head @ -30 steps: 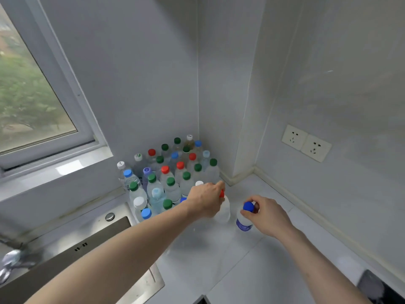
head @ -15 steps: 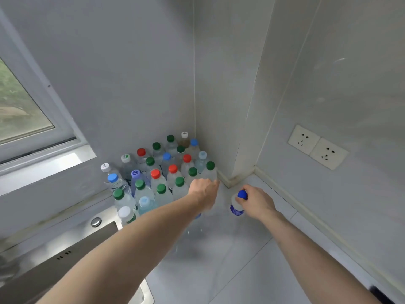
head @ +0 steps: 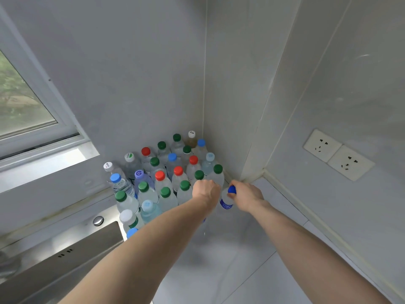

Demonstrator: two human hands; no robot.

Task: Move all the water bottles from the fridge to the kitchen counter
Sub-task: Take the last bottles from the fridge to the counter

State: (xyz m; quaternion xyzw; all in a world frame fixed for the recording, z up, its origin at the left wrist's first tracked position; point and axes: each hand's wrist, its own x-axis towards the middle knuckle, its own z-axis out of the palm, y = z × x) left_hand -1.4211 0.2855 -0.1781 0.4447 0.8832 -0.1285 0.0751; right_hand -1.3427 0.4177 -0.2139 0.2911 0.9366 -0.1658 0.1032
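Note:
Several clear water bottles [head: 163, 178] with green, red, blue and white caps stand packed in the corner of the white counter [head: 230, 255]. My left hand [head: 206, 190] is closed over the top of a red-capped bottle at the cluster's front right; the hand hides its cap and most of its body. My right hand [head: 246, 196] grips a small bottle with a dark blue cap and blue label [head: 226, 199] by its neck, upright on the counter right beside the cluster and close to the corner wall.
A steel sink [head: 65, 255] lies at the lower left, its edge next to the front bottles. A window [head: 24, 106] is at the upper left. Two wall sockets [head: 338, 154] sit on the right wall above the counter.
Both hands have pushed their bottles further back toward the corner, closing the gap to the cluster. The view has shifted right and forward with them.

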